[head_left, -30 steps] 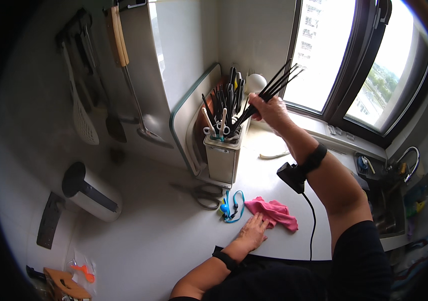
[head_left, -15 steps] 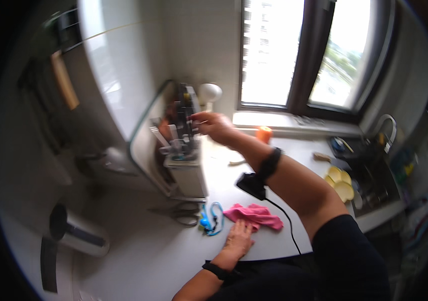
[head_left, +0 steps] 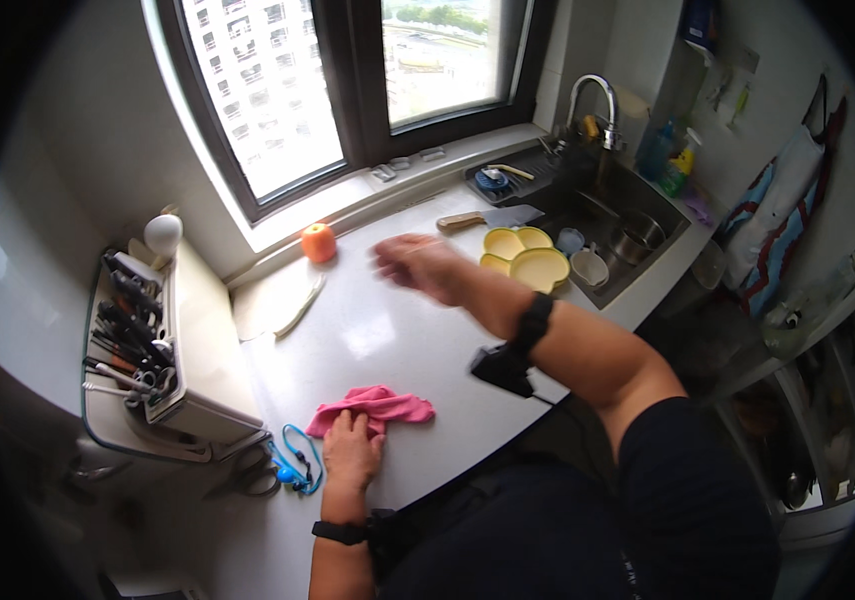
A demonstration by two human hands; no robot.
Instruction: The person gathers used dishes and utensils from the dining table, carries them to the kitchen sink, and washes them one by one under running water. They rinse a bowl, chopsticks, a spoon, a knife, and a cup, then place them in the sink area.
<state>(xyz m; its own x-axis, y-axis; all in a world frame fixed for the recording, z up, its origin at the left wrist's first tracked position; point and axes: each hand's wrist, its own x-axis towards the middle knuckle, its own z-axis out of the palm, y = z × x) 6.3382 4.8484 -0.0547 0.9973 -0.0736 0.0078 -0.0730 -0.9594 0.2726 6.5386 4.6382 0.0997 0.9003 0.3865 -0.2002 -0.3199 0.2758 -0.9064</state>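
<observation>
1. Your left hand lies flat, fingers spread, pressed on the pink cloth at lower centre of the frame, on the white tabletop.
2. Your right hand hangs in the air above the middle of the tabletop, blurred; it seems loosely curled and empty, but you cannot tell for sure whether it pinches anything.
3. To wipe well, keep the left palm flat on the cloth and push with even weight, so that the cloth does not bunch under the fingers.
4. Steer the cloth away from the scissors and the blue cord just left of your hand; they would snag it.
5. Mind the utensil holder at the left edge, and the orange and yellow plates farther up.
6. Hard to make out: the right hand's fingers, the holder's contents, and the pale flat thing below the orange. Your body hides the tabletop's near edge at lower right.
</observation>
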